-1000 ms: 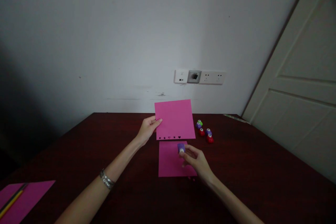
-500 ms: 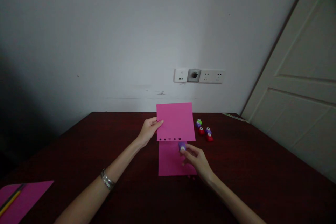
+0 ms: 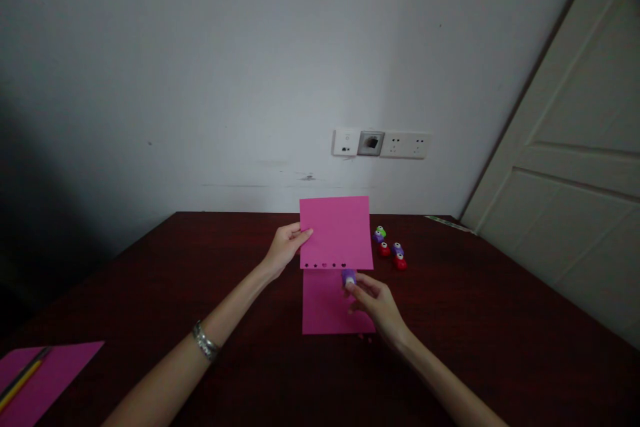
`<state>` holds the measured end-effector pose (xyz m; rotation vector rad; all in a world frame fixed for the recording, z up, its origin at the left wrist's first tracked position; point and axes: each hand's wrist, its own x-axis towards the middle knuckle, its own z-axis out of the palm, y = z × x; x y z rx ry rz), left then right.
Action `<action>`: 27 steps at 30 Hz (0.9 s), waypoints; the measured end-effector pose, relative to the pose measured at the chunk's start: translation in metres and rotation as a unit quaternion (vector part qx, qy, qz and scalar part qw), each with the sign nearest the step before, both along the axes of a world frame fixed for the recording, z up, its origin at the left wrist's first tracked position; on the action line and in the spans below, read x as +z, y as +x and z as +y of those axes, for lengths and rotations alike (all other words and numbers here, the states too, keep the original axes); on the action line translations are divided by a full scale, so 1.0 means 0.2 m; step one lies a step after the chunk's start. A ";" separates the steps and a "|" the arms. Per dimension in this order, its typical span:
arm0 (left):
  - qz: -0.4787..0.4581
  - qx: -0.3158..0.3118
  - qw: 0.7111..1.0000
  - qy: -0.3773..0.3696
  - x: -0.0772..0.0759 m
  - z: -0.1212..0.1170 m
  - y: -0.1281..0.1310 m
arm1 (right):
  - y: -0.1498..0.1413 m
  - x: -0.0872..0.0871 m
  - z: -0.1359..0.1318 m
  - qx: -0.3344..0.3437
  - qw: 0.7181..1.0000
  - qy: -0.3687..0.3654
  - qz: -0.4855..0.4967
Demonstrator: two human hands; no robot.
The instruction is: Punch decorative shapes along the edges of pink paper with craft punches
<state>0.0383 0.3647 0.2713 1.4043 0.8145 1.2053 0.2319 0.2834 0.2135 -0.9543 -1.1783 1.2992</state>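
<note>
Pinched at its left edge by my left hand (image 3: pixel 286 250), a pink sheet of paper (image 3: pixel 336 230) is held up over the table. A row of several small star and heart cut-outs runs along its lower edge. My right hand (image 3: pixel 375 303) grips a small purple and white craft punch (image 3: pixel 349 277) just under that edge, near its right end. Whether the punch touches the sheet I cannot tell. Beneath lies a second pink sheet (image 3: pixel 325 310), partly covered by the raised sheet and my right hand. A few tiny pink paper bits (image 3: pixel 367 338) lie at its near edge.
Several more punches, among them a red one (image 3: pixel 401 262) and a green one (image 3: pixel 381 231), stand to the right on the dark red table (image 3: pixel 240 360). At the left, pencils (image 3: pixel 23 383) rest on another pink sheet (image 3: pixel 60 373). A wall with sockets (image 3: pixel 405 145) rises behind.
The raised sheet has shifted slightly right and down, now overlapping the top of the lower sheet. My right hand has moved the purple punch a little up and right, close under the sheet's edge.
</note>
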 end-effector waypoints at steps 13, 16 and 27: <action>-0.006 -0.006 1.000 0.003 0.00 0.00 0.00 | 0.00 0.00 0.00 0.001 1.000 -0.001 -0.005; -0.001 -0.002 1.000 0.003 0.00 0.00 0.00 | 0.00 0.00 0.00 -0.001 1.000 0.001 -0.003; -0.007 -0.017 1.000 0.007 0.00 0.00 0.00 | 0.00 0.00 0.00 -0.005 1.000 0.003 0.015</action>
